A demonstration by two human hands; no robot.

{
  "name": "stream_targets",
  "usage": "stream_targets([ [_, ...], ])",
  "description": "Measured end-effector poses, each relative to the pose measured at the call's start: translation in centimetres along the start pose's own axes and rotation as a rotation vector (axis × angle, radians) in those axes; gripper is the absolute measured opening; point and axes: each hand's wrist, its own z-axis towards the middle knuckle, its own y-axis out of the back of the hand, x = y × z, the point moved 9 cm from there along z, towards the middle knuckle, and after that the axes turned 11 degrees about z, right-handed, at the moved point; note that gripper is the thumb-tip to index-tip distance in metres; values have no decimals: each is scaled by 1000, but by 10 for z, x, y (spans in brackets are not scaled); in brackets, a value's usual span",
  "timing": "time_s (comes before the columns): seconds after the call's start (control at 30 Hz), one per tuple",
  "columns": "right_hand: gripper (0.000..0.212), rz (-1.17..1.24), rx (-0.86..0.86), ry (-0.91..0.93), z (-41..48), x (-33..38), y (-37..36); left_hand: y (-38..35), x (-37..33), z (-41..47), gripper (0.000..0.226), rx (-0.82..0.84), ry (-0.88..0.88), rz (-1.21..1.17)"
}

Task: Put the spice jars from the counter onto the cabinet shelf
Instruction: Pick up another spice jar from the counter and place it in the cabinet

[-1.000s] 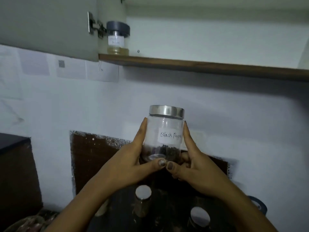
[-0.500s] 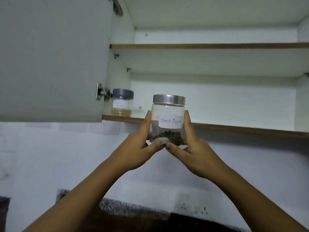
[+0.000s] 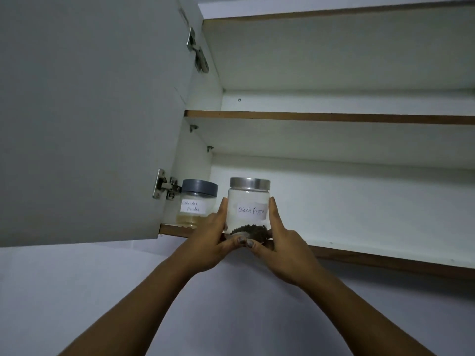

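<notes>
A clear jar labelled Black Pepper (image 3: 248,201), with a silver lid and dark peppercorns at its bottom, is upright at the front edge of the lower cabinet shelf (image 3: 372,258). My left hand (image 3: 209,242) grips its left side and my right hand (image 3: 279,246) grips its right side, thumbs meeting under its front. I cannot tell whether its base rests on the shelf. A second jar labelled Coriander Powder (image 3: 196,204), grey-lidded with pale yellow powder, stands on the shelf just to the left.
The open cabinet door (image 3: 84,119) stands at the left with its hinges (image 3: 164,187) beside the coriander jar. An upper shelf (image 3: 329,116) runs above. The lower shelf stretches bare to the right. A white wall (image 3: 77,291) lies below the cabinet.
Both hands have lifted the black pepper jar from above the counter up to the lower shelf, next to the coriander jar. The view has tilted up; the counter is out of sight.
</notes>
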Motion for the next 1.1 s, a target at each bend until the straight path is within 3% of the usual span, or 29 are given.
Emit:
stream_targets([
  [0.13,93,-128,0,-60,18,-9,-13,-4,17,2,74,-72,-26,44],
  [0.37,82,-246,-7,-219,40,-19,-30,5,43,0,27,-418,119,177],
  [0.53,81,-311,-37,-268,44,-21,-36,2,47,-1,26,-545,153,249],
  [0.83,74,-341,-46,-313,51,-22,-43,3,46,1,27,-603,194,290],
  [1.1,69,-322,-138,-324,49,-21,-40,-9,47,2,21,-533,244,366],
])
